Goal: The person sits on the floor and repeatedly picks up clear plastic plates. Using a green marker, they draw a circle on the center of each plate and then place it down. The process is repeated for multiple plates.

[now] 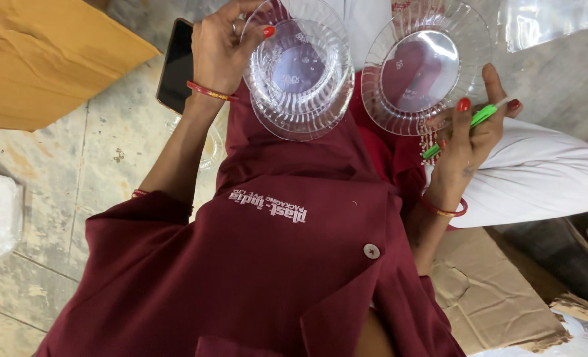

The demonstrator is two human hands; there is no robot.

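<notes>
My left hand (220, 46) grips a stack of clear ribbed plastic bowls (302, 73) by its rim, thumb on the inside edge. My right hand (464, 142) holds one separate clear plastic bowl (421, 66) by its lower rim, and a green pen (476, 121) lies between its fingers. The two sets of bowls are held side by side above my lap, a little apart. I wear a maroon coat (267, 264), and both wrists carry red bangles.
A black phone (176, 65) lies on the stone floor beside my left wrist, with another clear bowl (209, 149) below it. A brown cardboard box (36, 59) stands at the upper left. Flattened cardboard (492, 291) lies at the lower right, clear plastic wrap (545, 20) at the top right.
</notes>
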